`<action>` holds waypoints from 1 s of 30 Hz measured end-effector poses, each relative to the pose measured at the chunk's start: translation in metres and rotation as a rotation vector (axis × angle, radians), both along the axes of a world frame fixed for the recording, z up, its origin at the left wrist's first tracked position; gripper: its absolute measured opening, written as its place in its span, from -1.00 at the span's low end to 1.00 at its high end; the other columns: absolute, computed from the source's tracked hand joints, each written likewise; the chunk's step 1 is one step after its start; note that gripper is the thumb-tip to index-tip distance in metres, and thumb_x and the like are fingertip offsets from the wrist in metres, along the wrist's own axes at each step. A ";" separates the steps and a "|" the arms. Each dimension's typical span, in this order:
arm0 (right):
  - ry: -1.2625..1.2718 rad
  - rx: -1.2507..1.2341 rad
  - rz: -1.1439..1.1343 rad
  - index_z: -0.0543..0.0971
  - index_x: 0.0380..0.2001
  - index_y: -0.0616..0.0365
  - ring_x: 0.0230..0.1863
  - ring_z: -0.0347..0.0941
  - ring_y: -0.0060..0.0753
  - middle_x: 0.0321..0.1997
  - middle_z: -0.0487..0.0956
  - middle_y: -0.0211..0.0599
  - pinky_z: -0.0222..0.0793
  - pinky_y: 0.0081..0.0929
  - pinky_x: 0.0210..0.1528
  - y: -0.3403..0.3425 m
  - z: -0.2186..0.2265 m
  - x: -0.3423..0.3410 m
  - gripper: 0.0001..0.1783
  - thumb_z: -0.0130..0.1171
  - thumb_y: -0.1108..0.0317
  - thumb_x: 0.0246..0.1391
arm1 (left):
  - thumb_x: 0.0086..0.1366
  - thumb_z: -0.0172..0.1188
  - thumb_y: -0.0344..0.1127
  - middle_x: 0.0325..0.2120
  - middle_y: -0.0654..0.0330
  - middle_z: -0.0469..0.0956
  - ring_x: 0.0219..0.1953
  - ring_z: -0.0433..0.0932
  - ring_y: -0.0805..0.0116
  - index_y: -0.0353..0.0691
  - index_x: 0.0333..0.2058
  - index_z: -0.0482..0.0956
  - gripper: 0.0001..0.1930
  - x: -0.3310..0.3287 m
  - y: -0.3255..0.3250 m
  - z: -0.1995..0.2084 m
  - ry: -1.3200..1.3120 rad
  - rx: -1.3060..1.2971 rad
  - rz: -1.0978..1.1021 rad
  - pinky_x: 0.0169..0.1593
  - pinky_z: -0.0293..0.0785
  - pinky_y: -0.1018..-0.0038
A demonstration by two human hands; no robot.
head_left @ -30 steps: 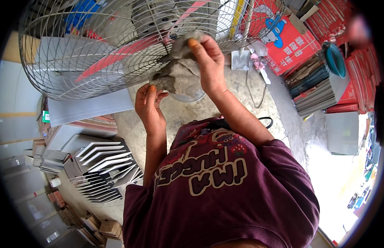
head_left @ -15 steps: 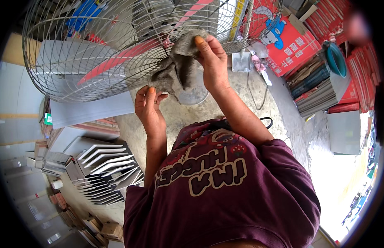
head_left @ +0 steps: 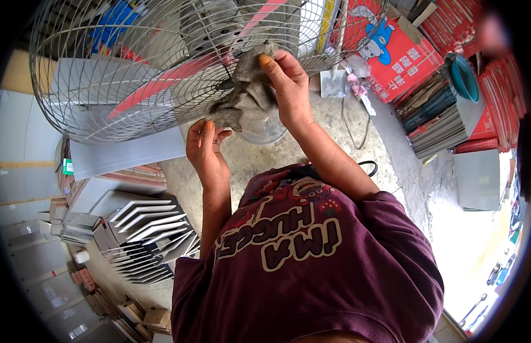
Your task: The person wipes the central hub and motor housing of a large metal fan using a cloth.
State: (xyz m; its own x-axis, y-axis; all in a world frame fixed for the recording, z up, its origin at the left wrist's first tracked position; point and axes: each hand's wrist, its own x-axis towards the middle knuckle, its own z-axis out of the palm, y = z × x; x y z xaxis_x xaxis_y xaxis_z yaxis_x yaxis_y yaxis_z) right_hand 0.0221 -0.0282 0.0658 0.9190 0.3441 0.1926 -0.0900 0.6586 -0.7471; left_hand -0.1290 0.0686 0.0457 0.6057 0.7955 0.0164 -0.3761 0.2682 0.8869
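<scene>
A grey, dirty-looking cloth [head_left: 248, 94] hangs between my two hands, close against the front of a large caged fan [head_left: 162, 86]. My left hand [head_left: 208, 148] pinches the cloth's lower left corner between thumb and fingers. Higher up and to the right, my right hand [head_left: 288, 86] grips the upper edge, thumb on top. Behind the wire cage show the red fan blades [head_left: 157, 86]; part of the hub is hidden by the cloth.
A red printed carton [head_left: 405, 63] stands at the right, beside stacked panels [head_left: 437, 128] with a teal basin [head_left: 464, 80] on them. At lower left, a rack [head_left: 151, 240] holds several thin boards. A pale round base [head_left: 265, 132] rests on the concrete floor below the cloth.
The cloth has spread from a folded, dangling shape into a wider sheet between my hands. My right hand has shifted slightly left; my left hand has barely moved.
</scene>
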 end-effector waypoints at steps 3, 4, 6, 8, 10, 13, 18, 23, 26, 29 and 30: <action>0.167 -0.054 -0.033 0.55 -0.26 0.00 -0.29 0.45 -0.75 -0.33 0.55 -0.63 0.37 -0.66 -0.23 -0.008 0.000 0.002 -0.89 0.22 0.30 0.15 | 0.25 0.21 -0.39 -0.38 0.26 0.49 -0.39 0.52 0.42 -0.24 -0.21 0.49 -0.84 -0.002 0.002 0.001 -0.011 0.008 0.014 -0.26 0.51 0.38; 0.186 -0.056 -0.027 0.55 -0.27 0.01 -0.30 0.45 -0.73 -0.34 0.55 -0.62 0.38 -0.62 -0.23 -0.013 -0.002 0.002 -0.90 0.20 0.30 0.16 | 0.25 0.21 -0.39 -0.38 0.26 0.49 -0.39 0.51 0.41 -0.24 -0.21 0.49 -0.84 -0.002 0.002 0.001 -0.020 0.009 0.023 -0.25 0.51 0.37; 0.240 -0.013 -0.035 0.54 -0.27 0.02 -0.31 0.46 -0.70 -0.32 0.56 -0.58 0.40 -0.59 -0.22 -0.018 -0.018 0.007 -0.91 0.18 0.31 0.17 | 0.25 0.21 -0.38 -0.39 0.27 0.48 -0.39 0.51 0.40 -0.23 -0.22 0.48 -0.85 0.000 0.004 0.002 -0.039 0.011 0.041 -0.24 0.50 0.36; 0.293 0.031 -0.039 0.53 -0.25 0.07 -0.32 0.47 -0.61 -0.27 0.57 -0.48 0.42 -0.54 -0.21 -0.023 -0.026 0.008 -0.88 0.14 0.31 0.18 | 0.25 0.21 -0.38 -0.39 0.27 0.48 -0.38 0.51 0.40 -0.23 -0.23 0.48 -0.85 0.003 0.008 0.008 -0.072 0.028 0.017 -0.23 0.50 0.35; 0.324 0.022 -0.072 0.52 -0.24 0.09 -0.30 0.48 -0.58 -0.25 0.56 -0.45 0.42 -0.53 -0.21 -0.028 -0.029 0.005 -0.87 0.12 0.31 0.18 | 0.25 0.21 -0.38 -0.38 0.27 0.48 -0.39 0.51 0.39 -0.23 -0.24 0.47 -0.86 0.007 0.012 0.012 -0.109 0.039 0.004 -0.23 0.50 0.35; 0.312 -0.001 -0.051 0.51 -0.24 0.13 -0.26 0.47 -0.57 -0.24 0.56 -0.44 0.41 -0.54 -0.20 -0.034 -0.026 0.000 -0.84 0.08 0.30 0.19 | 0.25 0.20 -0.39 -0.39 0.28 0.48 -0.40 0.51 0.40 -0.23 -0.24 0.48 -0.86 0.016 0.013 0.026 -0.111 0.092 0.032 -0.24 0.50 0.36; 0.321 0.004 -0.137 0.51 -0.24 0.16 -0.30 0.45 -0.60 -0.31 0.54 -0.46 0.38 -0.60 -0.25 -0.046 -0.022 0.002 -0.84 0.04 0.33 0.19 | 0.26 0.20 -0.41 -0.35 0.25 0.52 -0.39 0.48 0.47 -0.25 -0.23 0.51 -0.87 0.018 0.027 0.026 -0.079 0.226 0.069 -0.27 0.51 0.42; 0.202 -0.056 -0.185 0.51 -0.24 0.15 -0.36 0.44 -0.65 -0.34 0.53 -0.49 0.35 -0.68 -0.32 -0.062 -0.008 0.013 -0.86 0.06 0.35 0.19 | 0.25 0.22 -0.43 -0.37 0.27 0.54 -0.41 0.50 0.49 -0.25 -0.22 0.53 -0.86 0.008 0.041 0.018 -0.017 0.263 0.136 -0.28 0.48 0.44; 0.269 -0.101 -0.062 0.50 -0.17 0.16 -0.33 0.48 -0.61 -0.30 0.56 -0.45 0.42 -0.65 -0.28 -0.062 -0.013 0.022 -0.82 0.13 0.37 0.17 | 0.24 0.24 -0.41 -0.38 0.29 0.54 -0.42 0.47 0.53 -0.26 -0.21 0.53 -0.84 0.005 0.046 0.017 0.088 0.362 0.141 -0.29 0.45 0.49; 0.348 -0.217 -0.003 0.48 -0.10 0.16 -0.30 0.51 -0.58 -0.27 0.57 -0.43 0.48 -0.56 -0.28 -0.060 -0.020 0.022 -0.77 0.13 0.39 0.17 | 0.24 0.24 -0.42 -0.39 0.32 0.53 -0.42 0.44 0.60 -0.27 -0.22 0.53 -0.84 0.002 0.053 0.010 0.188 0.461 0.132 -0.33 0.41 0.59; 0.348 -0.258 -0.031 0.46 -0.06 0.10 -0.30 0.52 -0.56 -0.26 0.58 -0.43 0.51 -0.48 -0.31 -0.058 -0.019 0.019 -0.74 0.13 0.38 0.17 | 0.24 0.24 -0.44 -0.39 0.34 0.52 -0.41 0.42 0.63 -0.28 -0.22 0.53 -0.85 0.001 0.053 0.010 0.199 0.501 0.138 -0.34 0.38 0.63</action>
